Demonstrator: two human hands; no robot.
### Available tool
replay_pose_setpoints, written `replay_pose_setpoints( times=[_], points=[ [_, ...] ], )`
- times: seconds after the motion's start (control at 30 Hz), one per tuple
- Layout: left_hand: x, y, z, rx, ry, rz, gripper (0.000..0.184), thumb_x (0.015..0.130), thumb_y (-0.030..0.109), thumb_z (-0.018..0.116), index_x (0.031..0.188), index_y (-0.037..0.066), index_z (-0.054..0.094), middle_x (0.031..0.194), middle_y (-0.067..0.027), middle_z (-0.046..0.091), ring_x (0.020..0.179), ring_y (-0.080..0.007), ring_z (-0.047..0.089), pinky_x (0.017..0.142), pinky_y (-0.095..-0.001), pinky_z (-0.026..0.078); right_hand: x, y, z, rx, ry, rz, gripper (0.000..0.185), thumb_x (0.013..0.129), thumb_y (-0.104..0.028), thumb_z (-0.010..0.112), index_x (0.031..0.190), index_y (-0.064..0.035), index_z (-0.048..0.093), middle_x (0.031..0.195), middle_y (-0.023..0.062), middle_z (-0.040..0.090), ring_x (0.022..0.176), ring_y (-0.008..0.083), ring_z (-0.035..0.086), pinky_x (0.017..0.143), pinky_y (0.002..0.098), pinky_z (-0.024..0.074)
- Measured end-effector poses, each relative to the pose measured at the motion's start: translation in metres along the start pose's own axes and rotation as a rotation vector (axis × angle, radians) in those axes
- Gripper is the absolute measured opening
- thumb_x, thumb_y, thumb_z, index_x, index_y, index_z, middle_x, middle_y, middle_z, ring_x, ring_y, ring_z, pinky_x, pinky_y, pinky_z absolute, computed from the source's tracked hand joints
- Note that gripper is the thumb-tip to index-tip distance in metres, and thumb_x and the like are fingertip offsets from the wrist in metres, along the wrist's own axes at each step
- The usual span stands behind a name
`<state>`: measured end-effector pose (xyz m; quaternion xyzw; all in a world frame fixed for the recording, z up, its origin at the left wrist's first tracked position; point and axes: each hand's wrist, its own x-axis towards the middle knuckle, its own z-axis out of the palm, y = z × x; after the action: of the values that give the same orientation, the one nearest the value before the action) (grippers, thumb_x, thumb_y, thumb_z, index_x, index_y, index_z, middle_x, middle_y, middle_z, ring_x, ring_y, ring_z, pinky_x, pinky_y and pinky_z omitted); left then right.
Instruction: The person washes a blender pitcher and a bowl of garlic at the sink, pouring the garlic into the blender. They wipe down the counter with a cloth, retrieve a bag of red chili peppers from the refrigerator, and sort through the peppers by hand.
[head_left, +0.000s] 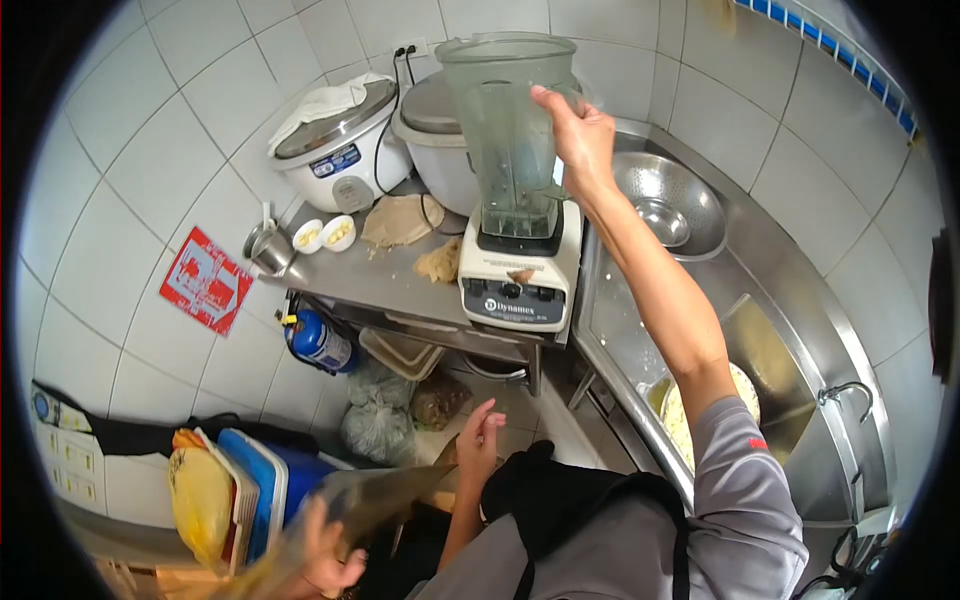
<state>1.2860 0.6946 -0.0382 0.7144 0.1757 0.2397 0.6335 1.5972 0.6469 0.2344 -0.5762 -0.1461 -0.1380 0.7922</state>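
Observation:
My right hand (pixel 580 140) is closed around the handle of a greenish see-through blender jar (pixel 500 130). The jar stands upright at the cream blender base (pixel 515 280), marked Dynamex; whether it is fully seated, I cannot tell. Low in front of my body, my left hand (pixel 480 440) has its fingers stretched upward with nothing visible in them. Beside it is a blurred, see-through yellowish thing (pixel 385 500), its kind unclear. Another person's blurred hand (pixel 330 560) shows near that thing at the bottom left.
Two rice cookers (pixel 345 150) (pixel 435 135) stand behind the blender. Small white bowls (pixel 325 235), a metal pitcher (pixel 268 247) and a tan cloth (pixel 403 220) lie on the counter. At right, a sink (pixel 770 360) and a colander (pixel 690 190). Below hangs a blue extinguisher (pixel 322 342).

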Motion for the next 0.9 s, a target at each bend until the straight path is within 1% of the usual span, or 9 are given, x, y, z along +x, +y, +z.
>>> replay_pose_setpoints(
  times=[0.17,0.23,0.37,0.4,0.5,0.53,0.57,0.6,0.9],
  points=[
    [0.059,0.014,0.005,-0.038,-0.091,0.057,0.026,0.089,0.013,0.044,0.111,0.0,0.05,0.085,-0.0068,0.06,0.074,-0.0096,0.057,0.065,-0.0204,0.042,0.007,-0.069,-0.016,0.108,-0.008,-0.083,0.037,0.063,-0.028,0.072,0.055,-0.0088,0.043,0.049,-0.0033,0.04,0.042,0.0056,0.031,0.039,0.0227,0.0233],
    [0.07,0.021,0.01,-0.059,-0.175,0.033,0.025,0.088,0.012,0.046,0.109,0.0,0.051,0.084,-0.0064,0.06,0.073,-0.0092,0.056,0.062,-0.02,0.042,0.009,-0.093,-0.037,0.067,-0.032,-0.245,0.02,0.081,-0.027,0.057,0.075,-0.0076,0.061,0.047,-0.0073,0.025,0.039,0.0047,0.022,0.038,0.0235,0.0163],
    [0.091,0.033,0.019,0.044,-0.175,0.08,0.02,0.085,0.011,0.051,0.102,0.0,0.057,0.082,-0.0047,0.06,0.069,-0.0081,0.055,0.056,-0.0195,0.041,-0.006,-0.133,-0.1,0.206,-0.068,-0.33,0.021,0.086,-0.021,0.049,0.093,-0.0031,0.056,0.053,-0.0063,0.02,0.041,0.0035,0.019,0.039,0.0203,0.0166],
    [0.105,0.038,0.021,0.15,-0.023,0.286,0.015,0.081,0.007,0.056,0.094,0.001,0.061,0.079,-0.0039,0.059,0.064,-0.0081,0.053,0.052,-0.0195,0.039,-0.011,-0.138,-0.119,0.123,-0.014,-0.353,0.024,0.087,-0.022,0.047,0.1,-0.0027,0.054,0.054,-0.006,0.02,0.041,0.0033,0.018,0.038,0.0197,0.0167],
    [0.155,0.085,0.023,0.458,0.037,0.553,0.016,0.076,0.009,0.061,0.09,0.004,0.063,0.08,-0.0061,0.057,0.069,-0.0163,0.053,0.058,-0.0261,0.041,-0.043,-0.152,-0.166,0.066,0.166,-0.288,0.034,0.088,-0.022,0.044,0.115,-0.0014,0.05,0.053,-0.0067,0.019,0.039,0.0028,0.017,0.037,0.0198,0.0138],
    [0.172,0.092,0.026,0.58,0.035,0.694,0.017,0.074,0.01,0.063,0.09,0.005,0.064,0.081,-0.0068,0.056,0.073,-0.0193,0.053,0.06,-0.0286,0.041,-0.051,-0.152,-0.196,0.107,0.003,-0.273,0.025,0.089,-0.023,0.043,0.096,-0.0027,0.056,0.052,-0.0065,0.02,0.039,0.0026,0.017,0.037,0.02,0.014],
    [0.184,0.1,0.031,0.618,-0.045,0.703,0.021,0.071,0.015,0.066,0.089,0.005,0.064,0.083,-0.007,0.055,0.078,-0.0225,0.051,0.065,-0.0316,0.04,-0.065,-0.155,-0.202,0.001,0.095,-0.28,0.023,0.089,-0.022,0.044,0.071,-0.0083,0.048,0.05,-0.006,0.021,0.039,0.0022,0.017,0.036,0.0207,0.0144],
    [0.194,0.103,0.034,0.661,-0.124,0.734,0.022,0.07,0.016,0.066,0.089,0.005,0.064,0.083,-0.0065,0.055,0.078,-0.0223,0.051,0.066,-0.0316,0.04,-0.078,-0.158,-0.209,-0.029,0.224,-0.247,0.031,0.089,-0.022,0.044,0.061,-0.0128,0.033,0.048,-0.0055,0.022,0.039,0.0024,0.017,0.036,0.0211,0.0147],
    [0.234,0.112,0.04,0.602,-0.556,0.656,0.012,0.068,0.011,0.066,0.077,0.003,0.065,0.072,-0.0067,0.057,0.068,-0.0221,0.053,0.065,-0.0309,0.039,-0.193,-0.179,-0.319,-0.262,0.517,-0.201,0.029,0.088,-0.023,0.045,0.063,-0.0097,0.039,0.049,-0.0049,0.024,0.04,0.003,0.019,0.037,0.0218,0.0134]
  ],
)
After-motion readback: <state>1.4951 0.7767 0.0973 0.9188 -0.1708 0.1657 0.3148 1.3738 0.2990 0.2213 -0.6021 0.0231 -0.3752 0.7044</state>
